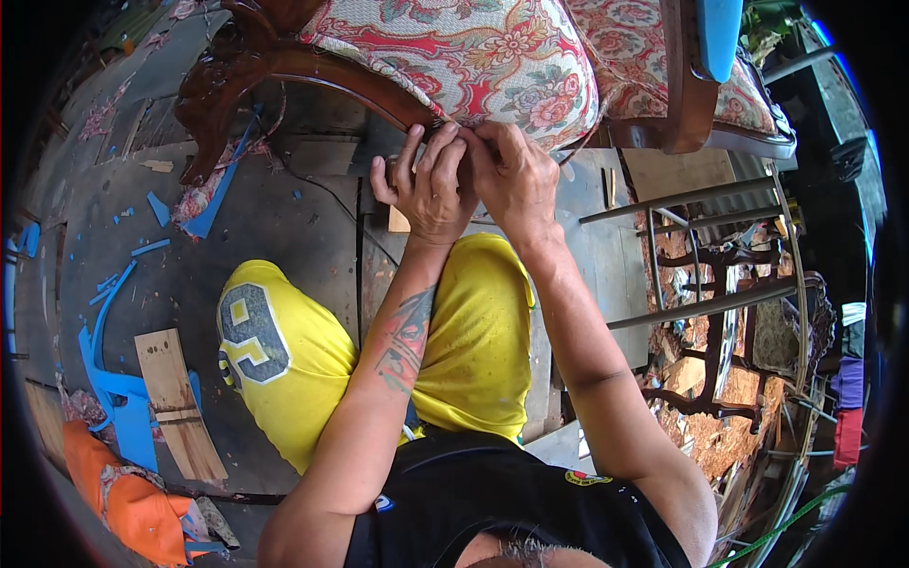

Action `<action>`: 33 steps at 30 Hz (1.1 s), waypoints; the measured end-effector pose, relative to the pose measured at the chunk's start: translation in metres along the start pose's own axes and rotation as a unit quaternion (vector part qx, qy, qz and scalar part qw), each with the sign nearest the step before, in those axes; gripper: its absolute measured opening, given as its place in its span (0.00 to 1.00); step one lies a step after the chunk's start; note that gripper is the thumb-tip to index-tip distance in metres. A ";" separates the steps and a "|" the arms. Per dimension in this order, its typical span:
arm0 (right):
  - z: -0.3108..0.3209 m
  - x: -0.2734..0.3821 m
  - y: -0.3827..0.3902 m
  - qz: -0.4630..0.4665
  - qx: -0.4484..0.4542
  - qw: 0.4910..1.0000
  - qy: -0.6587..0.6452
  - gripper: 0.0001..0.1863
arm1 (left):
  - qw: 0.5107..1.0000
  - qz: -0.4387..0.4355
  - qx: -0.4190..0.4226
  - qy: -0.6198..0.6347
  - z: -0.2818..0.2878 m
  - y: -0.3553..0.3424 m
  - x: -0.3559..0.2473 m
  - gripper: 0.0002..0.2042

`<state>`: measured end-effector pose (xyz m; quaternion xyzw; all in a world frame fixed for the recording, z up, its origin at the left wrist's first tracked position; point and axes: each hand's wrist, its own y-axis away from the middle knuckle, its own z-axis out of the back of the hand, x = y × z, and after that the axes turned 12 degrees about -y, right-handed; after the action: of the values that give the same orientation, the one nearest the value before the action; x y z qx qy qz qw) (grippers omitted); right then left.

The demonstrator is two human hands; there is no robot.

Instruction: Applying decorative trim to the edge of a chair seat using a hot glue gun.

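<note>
Floral red-and-cream upholstery [502, 66] covers a seat bordered by a curved dark wooden rail [327, 78] at the top of the head view. My left hand [426, 185] has its fingers bent inward at the fabric's lower edge, where it meets the wood. My right hand [516, 180] is right beside it, fingers curled in a pinch at that same edge. Their fingertips meet closely, and what lies between them is hidden. My yellow-clad knees [473, 331] are below, under my forearms.
A second upholstered seat [630, 66] stands upper right. Metal bars [701, 293] and carved wooden furniture frames [720, 407] crowd the right. Blue offcuts [128, 417], wooden boards [180, 435] and orange cloth [128, 506] lie on the floor at left. A dark cord [341, 208] crosses behind my hands.
</note>
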<state>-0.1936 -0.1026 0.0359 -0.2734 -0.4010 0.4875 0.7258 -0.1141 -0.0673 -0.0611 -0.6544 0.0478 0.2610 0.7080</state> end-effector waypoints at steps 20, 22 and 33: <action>0.001 0.006 0.011 -0.107 -0.025 0.994 0.022 0.13 | 0.998 0.025 -0.038 -0.038 -0.004 -0.003 -0.004 0.18; 0.000 0.005 0.011 -0.103 -0.028 0.994 0.019 0.13 | 0.996 0.030 -0.045 -0.068 -0.004 -0.004 -0.003 0.19; -0.006 0.004 0.015 -0.103 -0.042 0.994 0.008 0.12 | 0.995 0.029 0.023 -0.095 0.002 -0.003 0.000 0.27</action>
<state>-0.1951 -0.0937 0.0224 -0.2650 -0.4409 0.3910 0.7633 -0.1138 -0.0655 -0.0581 -0.6086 0.0052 0.3410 0.7164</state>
